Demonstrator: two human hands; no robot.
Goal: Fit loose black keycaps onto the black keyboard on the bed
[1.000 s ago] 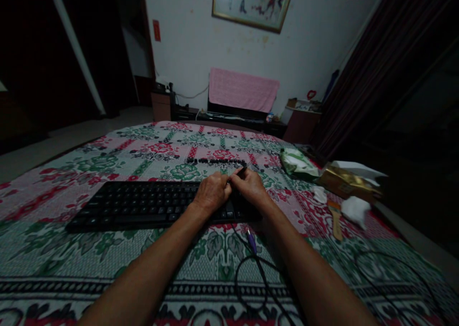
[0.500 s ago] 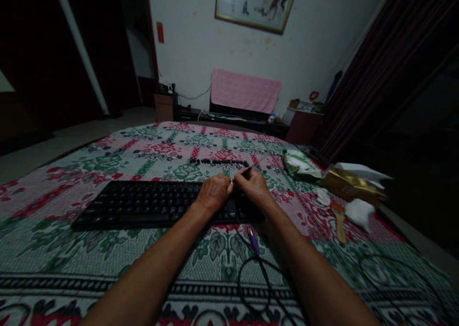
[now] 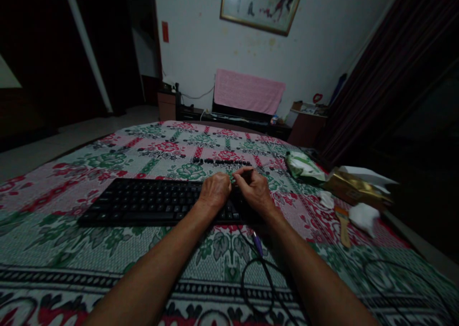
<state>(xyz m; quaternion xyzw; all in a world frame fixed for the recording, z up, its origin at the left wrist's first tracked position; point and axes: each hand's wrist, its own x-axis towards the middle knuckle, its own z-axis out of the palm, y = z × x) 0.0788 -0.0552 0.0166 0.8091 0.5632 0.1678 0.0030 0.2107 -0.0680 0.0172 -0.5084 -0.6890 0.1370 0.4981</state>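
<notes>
A black computer keyboard (image 3: 143, 202) lies on the patterned cloth. My left hand (image 3: 215, 191) is closed above its right part, thumb and fingers pressed together. Close beside it, my right hand (image 3: 254, 188) is pinched, its thumb and forefinger meeting near the left fingertips. A thin dark thing shows between the right fingers, but its kind is unclear. Anything small at the left fingertips is hidden. Beyond the hands, a row of small black pieces like keycaps (image 3: 225, 162) stretches across the cloth. Under my wrists runs the black cable with a purple plug (image 3: 257, 244).
To the right lie a brush with a wooden handle (image 3: 344, 228), crumpled white tissue (image 3: 363, 217), a green-white packet (image 3: 304, 167) and a gold box (image 3: 353, 187). More black cable (image 3: 401, 265) loops at the lower right. The patterned cloth (image 3: 107, 264) covers the surface.
The whole view has shifted slightly, moving the scene a little rightward. Both hands stay together over the keyboard; the right fingers look more arched than before.
</notes>
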